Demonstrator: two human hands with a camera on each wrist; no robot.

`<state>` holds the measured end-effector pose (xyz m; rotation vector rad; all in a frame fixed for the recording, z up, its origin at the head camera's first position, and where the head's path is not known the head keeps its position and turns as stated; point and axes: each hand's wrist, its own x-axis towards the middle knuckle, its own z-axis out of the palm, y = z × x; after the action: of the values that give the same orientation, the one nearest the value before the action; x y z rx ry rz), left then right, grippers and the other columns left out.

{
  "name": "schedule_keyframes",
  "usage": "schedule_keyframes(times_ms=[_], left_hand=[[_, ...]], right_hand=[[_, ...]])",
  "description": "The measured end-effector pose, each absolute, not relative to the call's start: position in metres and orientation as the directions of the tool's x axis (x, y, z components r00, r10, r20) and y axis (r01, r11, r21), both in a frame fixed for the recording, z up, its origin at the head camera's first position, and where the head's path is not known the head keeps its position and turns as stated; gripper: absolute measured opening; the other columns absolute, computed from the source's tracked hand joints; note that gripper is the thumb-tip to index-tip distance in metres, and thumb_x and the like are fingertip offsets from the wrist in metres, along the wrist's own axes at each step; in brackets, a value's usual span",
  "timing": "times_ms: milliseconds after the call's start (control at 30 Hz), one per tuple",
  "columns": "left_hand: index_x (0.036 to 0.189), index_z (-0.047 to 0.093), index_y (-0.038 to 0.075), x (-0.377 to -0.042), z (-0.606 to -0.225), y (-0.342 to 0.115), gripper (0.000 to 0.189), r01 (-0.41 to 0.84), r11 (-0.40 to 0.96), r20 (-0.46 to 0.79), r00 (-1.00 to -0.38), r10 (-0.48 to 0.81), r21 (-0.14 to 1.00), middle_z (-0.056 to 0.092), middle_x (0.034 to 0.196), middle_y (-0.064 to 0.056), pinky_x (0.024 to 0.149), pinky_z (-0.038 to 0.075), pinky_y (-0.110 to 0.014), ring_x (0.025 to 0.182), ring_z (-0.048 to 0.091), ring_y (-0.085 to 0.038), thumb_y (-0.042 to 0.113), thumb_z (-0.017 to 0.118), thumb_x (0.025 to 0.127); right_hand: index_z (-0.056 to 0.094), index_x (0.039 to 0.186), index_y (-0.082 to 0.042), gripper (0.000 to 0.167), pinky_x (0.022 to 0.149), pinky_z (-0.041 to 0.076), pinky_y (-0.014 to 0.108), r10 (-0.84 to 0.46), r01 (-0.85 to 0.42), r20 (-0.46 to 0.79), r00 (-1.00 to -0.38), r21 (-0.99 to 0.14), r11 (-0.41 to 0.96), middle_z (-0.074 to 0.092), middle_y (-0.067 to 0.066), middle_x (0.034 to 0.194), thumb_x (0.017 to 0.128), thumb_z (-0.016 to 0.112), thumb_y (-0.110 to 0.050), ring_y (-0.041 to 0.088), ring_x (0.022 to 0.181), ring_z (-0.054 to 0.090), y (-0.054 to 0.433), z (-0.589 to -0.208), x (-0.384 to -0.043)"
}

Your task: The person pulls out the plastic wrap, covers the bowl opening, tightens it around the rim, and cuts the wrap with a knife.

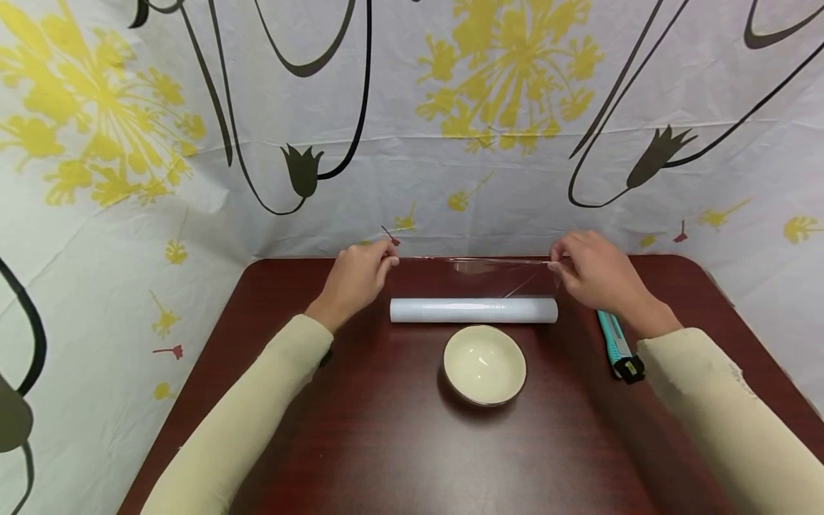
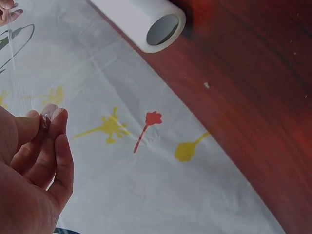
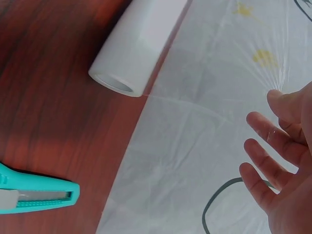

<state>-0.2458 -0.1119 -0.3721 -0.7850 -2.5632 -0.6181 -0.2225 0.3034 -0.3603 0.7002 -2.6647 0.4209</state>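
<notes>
A clear sheet of plastic wrap is stretched between both hands, running from a white roll of plastic wrap that lies crosswise on the table. My left hand pinches one corner of the sheet between thumb and fingertips, beyond the roll's left end. At the other corner, my right hand pinches the film with thumb and index finger; its other fingers are spread loosely in the right wrist view. Creases in the film fan out from that pinch. On the near side of the roll stands a cream bowl.
A turquoise utility knife with a black end lies on the right, beside the right forearm. The dark red wooden table ends just beyond the hands, where a white flower-patterned sheet hangs behind and around it.
</notes>
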Motion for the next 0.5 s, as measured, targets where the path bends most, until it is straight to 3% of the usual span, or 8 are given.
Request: schedule_keyframes(times_ms=[67,233,500], left_hand=[[0.111,0.073,0.003,-0.247,-0.370,-0.112,0.007,0.603,0.742,0.485,-0.763,0.428,0.294,0.083,0.105,-0.007,0.075,0.064,-0.042,0.085,0.079,-0.024,0.009,0.071,0.109],[0.112,0.073,0.002,-0.249,-0.364,-0.112,0.009,0.611,0.728,0.495,-0.758,0.425,0.311,0.082,0.104,-0.011,0.068,0.062,-0.038,0.074,0.075,-0.023,0.011,0.071,0.109],[0.109,0.074,0.003,-0.251,-0.352,-0.111,0.008,0.613,0.726,0.519,-0.750,0.410,0.313,0.082,0.103,-0.010,0.066,0.059,-0.038,0.070,0.072,-0.021,0.011,0.072,0.109]], right_hand=[[0.064,0.096,-0.007,0.015,0.082,0.049,0.056,-0.410,-0.515,0.403,-0.818,-0.197,0.834,0.068,0.009,0.099,0.100,0.079,-0.004,0.038,0.100,0.060,0.303,-0.357,-0.223],[0.064,0.099,-0.005,0.014,0.089,0.050,0.060,-0.397,-0.506,0.395,-0.829,-0.226,0.832,0.069,0.012,0.102,0.101,0.078,-0.004,0.043,0.110,0.061,0.303,-0.348,-0.223],[0.065,0.103,-0.004,0.010,0.088,0.048,0.060,-0.367,-0.474,0.380,-0.849,-0.238,0.848,0.070,0.015,0.109,0.104,0.074,-0.007,0.045,0.116,0.059,0.301,-0.335,-0.223]])
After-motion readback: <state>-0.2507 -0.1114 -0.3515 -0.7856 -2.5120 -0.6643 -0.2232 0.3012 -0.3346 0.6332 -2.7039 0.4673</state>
